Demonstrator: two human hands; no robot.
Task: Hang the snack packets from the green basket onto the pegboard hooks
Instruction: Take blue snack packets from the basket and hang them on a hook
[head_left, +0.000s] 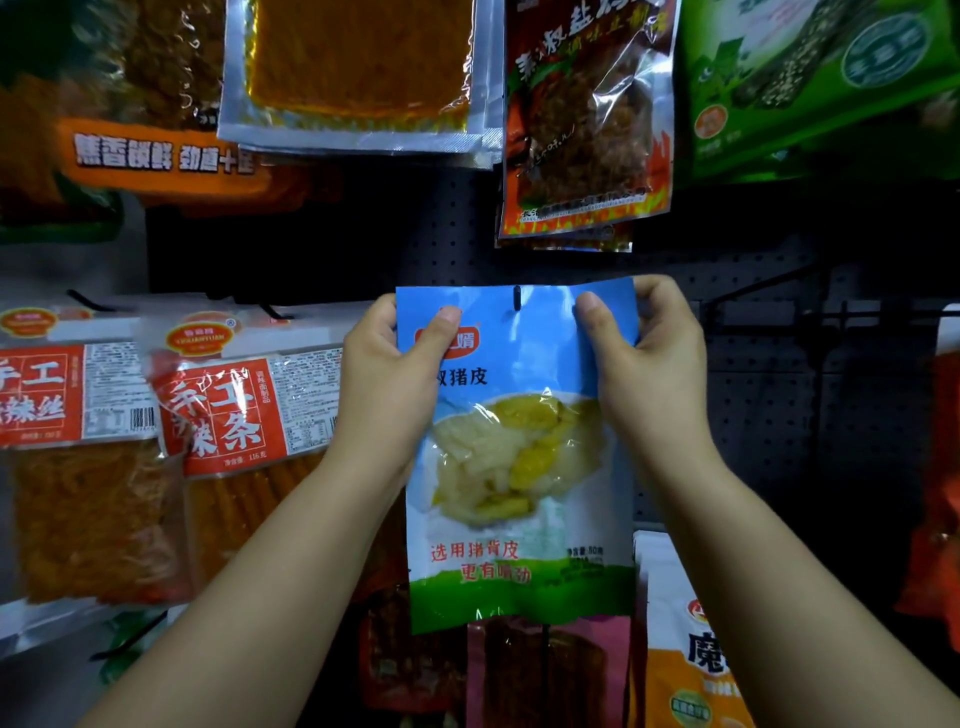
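Head view: hands (519, 374) cover blue packet's (519, 467) upper corners.

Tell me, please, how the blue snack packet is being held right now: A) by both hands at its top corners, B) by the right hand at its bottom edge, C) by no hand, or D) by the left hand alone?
A: the left hand and the right hand each pinch a top corner of the blue snack packet.

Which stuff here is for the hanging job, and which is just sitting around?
For the job:
- blue and green plastic snack packet
- left hand and right hand, each pinching a top corner
- black metal pegboard

Just around:
- red and white spicy strip packet, already hung
- clear packet with orange sheet
- green packet
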